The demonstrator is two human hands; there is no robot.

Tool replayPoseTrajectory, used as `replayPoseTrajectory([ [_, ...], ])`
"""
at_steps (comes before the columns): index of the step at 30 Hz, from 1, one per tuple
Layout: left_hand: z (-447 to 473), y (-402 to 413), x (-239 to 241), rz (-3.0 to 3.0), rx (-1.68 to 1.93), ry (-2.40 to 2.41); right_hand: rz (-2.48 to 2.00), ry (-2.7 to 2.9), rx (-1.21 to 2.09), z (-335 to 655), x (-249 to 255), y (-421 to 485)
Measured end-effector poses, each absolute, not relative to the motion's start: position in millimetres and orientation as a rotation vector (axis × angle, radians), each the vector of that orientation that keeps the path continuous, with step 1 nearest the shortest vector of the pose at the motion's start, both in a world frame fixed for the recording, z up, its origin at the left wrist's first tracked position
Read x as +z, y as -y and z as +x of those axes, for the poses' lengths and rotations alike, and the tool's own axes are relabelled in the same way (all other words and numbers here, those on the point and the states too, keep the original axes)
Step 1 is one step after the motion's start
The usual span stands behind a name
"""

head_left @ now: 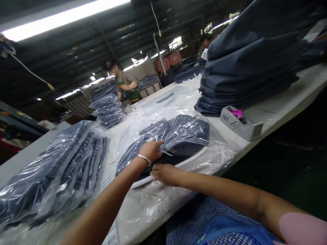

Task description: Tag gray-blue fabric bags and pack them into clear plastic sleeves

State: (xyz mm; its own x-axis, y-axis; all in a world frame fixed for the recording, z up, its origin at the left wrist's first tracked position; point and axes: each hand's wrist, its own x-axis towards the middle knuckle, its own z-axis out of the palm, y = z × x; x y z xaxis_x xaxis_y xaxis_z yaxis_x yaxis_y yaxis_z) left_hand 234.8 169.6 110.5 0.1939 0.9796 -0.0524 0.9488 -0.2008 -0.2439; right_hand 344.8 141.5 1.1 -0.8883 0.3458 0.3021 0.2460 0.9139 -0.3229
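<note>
Two hands on a bagged garment
Left hand [152, 149] pinches the crinkly clear bag [176, 136]; right hand [166, 174] lies flat, fingers open, on the dark folded cloth [168, 160].

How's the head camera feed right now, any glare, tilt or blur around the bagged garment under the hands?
Head view: strongly tilted and wide-angle warped; the ceiling light strip is blown out; white glare streaks the plastic bag and the bagged stack; left hand and right hand are fairly sharp, the background dim and soft.

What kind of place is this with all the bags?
Probably a clothing factory's packing area: stacks of bagged garments, a pile of unbagged ones, and both hands on a garment in a plastic bag.
</note>
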Motion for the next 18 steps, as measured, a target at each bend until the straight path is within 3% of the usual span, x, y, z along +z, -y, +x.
replayPoseTrajectory([
  [18, 230, -155, 95, -2.274, 0.160, 1.972, -0.832, 2.358, 0.192, 354, -56, -190],
])
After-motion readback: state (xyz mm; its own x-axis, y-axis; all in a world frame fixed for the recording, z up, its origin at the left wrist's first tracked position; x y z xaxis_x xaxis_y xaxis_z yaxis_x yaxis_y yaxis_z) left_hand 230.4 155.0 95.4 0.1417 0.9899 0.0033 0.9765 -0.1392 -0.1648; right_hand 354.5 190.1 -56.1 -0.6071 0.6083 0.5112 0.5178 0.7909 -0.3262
